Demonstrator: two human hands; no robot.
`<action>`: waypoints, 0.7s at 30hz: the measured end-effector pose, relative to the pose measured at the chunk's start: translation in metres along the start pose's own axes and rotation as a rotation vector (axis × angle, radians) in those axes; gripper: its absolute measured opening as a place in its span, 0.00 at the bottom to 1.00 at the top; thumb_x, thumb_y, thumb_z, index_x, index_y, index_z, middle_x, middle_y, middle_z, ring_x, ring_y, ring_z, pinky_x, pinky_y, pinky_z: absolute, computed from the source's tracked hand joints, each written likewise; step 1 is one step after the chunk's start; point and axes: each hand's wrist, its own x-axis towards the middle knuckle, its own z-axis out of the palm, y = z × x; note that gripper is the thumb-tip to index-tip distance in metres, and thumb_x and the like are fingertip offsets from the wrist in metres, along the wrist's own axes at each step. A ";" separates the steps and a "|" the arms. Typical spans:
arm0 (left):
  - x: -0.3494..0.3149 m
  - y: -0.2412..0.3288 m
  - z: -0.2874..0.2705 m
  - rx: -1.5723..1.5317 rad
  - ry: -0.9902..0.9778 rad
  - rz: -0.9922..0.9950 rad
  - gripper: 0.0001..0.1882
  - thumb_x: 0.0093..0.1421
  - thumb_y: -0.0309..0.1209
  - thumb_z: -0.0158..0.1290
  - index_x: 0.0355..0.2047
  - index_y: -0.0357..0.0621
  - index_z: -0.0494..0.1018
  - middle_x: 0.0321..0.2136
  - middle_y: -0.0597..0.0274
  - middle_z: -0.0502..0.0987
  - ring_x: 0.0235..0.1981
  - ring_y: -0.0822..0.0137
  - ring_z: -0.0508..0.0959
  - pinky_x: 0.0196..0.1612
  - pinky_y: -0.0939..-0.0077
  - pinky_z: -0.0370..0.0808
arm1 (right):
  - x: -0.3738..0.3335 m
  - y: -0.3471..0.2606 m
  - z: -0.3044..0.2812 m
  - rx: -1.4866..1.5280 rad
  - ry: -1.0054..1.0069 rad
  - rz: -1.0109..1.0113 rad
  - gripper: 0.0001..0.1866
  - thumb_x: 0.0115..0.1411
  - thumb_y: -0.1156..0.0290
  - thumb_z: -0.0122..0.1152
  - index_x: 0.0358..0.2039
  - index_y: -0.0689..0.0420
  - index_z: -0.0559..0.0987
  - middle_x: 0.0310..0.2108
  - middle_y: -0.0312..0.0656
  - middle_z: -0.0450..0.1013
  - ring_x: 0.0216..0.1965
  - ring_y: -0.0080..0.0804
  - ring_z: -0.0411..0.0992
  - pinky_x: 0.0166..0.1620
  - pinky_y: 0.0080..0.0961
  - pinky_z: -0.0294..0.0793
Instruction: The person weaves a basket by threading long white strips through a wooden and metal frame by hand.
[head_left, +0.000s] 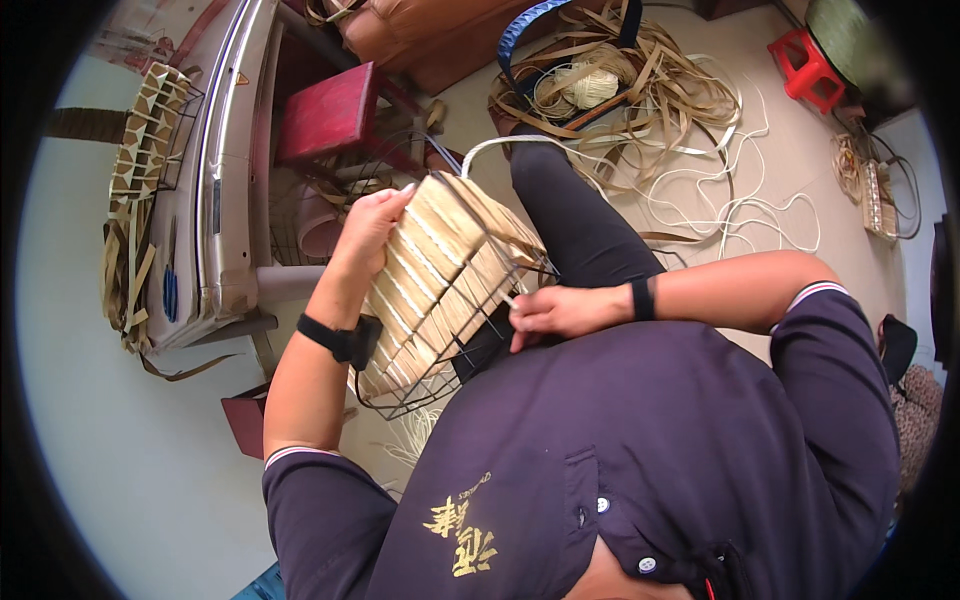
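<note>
On my lap rests a tilted wire-frame basket (445,262), its sides woven with wide tan strips and crossed by rows of thin white cord. My left hand (376,228) is closed on the basket's far left edge, thumb on top. Beside its right side, my right hand (562,312) is closed in a pinch at the black wires. A short white end of cord (509,299) shows at those fingertips; the rest of that piece is hidden. A longer cream cord (490,143) runs from behind the basket toward the floor on the right.
Loose brown strips (660,85) and a cream cord ball (590,86) fill a container ahead. Left of me, a table (230,200) carries another woven piece (150,130) and blue-handled scissors (169,290). A red stool (325,112) stands beyond; another red stool (806,70) is far right.
</note>
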 end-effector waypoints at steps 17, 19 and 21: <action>-0.073 0.041 0.092 0.986 -0.129 0.795 0.19 0.43 0.24 0.69 0.37 0.43 0.77 0.35 0.58 0.74 0.41 0.58 0.75 0.45 0.66 0.73 | -0.069 -0.042 -0.021 -0.310 0.034 -0.473 0.19 0.70 0.60 0.52 0.38 0.64 0.82 0.32 0.37 0.76 0.37 0.24 0.71 0.46 0.24 0.69; -0.079 0.039 0.111 1.090 -0.158 0.847 0.19 0.42 0.25 0.70 0.35 0.45 0.76 0.33 0.59 0.73 0.39 0.56 0.74 0.43 0.63 0.72 | -0.069 -0.040 -0.023 -0.225 0.042 -0.469 0.20 0.70 0.59 0.52 0.38 0.63 0.82 0.33 0.38 0.76 0.38 0.26 0.72 0.47 0.26 0.70; -0.077 0.028 0.124 1.149 -0.108 0.994 0.14 0.44 0.25 0.67 0.31 0.47 0.76 0.30 0.62 0.73 0.35 0.56 0.73 0.39 0.63 0.70 | -0.067 -0.040 -0.024 -0.236 0.025 -0.493 0.19 0.70 0.59 0.52 0.37 0.64 0.82 0.32 0.39 0.76 0.38 0.27 0.72 0.47 0.27 0.70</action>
